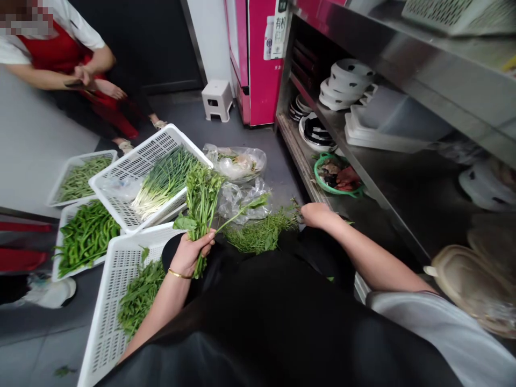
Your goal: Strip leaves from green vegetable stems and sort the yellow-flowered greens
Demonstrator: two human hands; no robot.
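Note:
My left hand [192, 252] is closed round the stems of a bunch of leafy greens [202, 196], held upright with the leaves on top. One long stem [242, 212] sticks out of that grip to the right. My right hand [318, 216] is a closed fist, apart from the bunch, at the right end of a loose heap of thin green trimmings [258, 231]. Its fingertips are turned away, and what they hold, if anything, I cannot make out. By my left forearm, more leafy greens [141, 295] lie in a white basket [100, 306].
Ahead stand a basket of green onions [169, 177], green peppers [86, 231] and green beans [84, 177]. Clear plastic bags [242, 161] lie on the floor. A steel shelf [363, 188] runs along my right. Another person [68, 64] sits at the far left; a white stool [217, 99] stands beyond.

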